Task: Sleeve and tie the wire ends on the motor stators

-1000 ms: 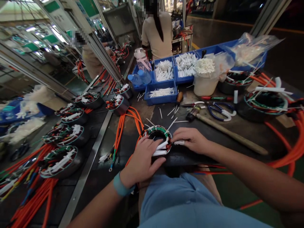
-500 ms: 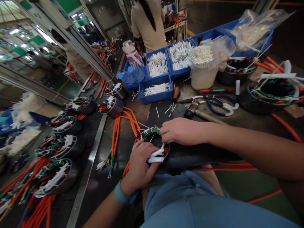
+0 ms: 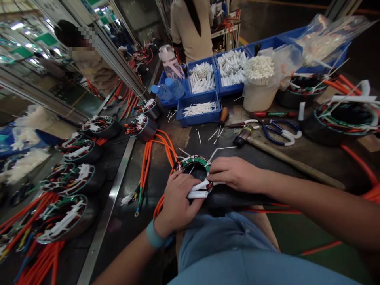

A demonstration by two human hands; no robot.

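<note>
A round wound motor stator (image 3: 196,164) with green, white and red windings lies on the dark bench right in front of me, orange leads (image 3: 154,156) running off its left side. My left hand (image 3: 179,200) rests on its near left rim, fingers curled over white sleeve tubes (image 3: 198,191) sticking out of the winding. My right hand (image 3: 234,173) lies on the right rim, fingers closed in a pinch on something small at the winding that I cannot make out.
A hammer (image 3: 285,157), blue-handled scissors (image 3: 279,132) and a screwdriver (image 3: 222,118) lie behind the stator. Blue bins (image 3: 199,107) hold white tubes, beside a white bucket (image 3: 259,89) and water bottles (image 3: 170,77). More stators (image 3: 68,176) line the left bench. Two people stand beyond.
My right hand drew back from the stator's far rim to its right rim. The left hand shifted slightly on the white tubes. The view tilted a little.
</note>
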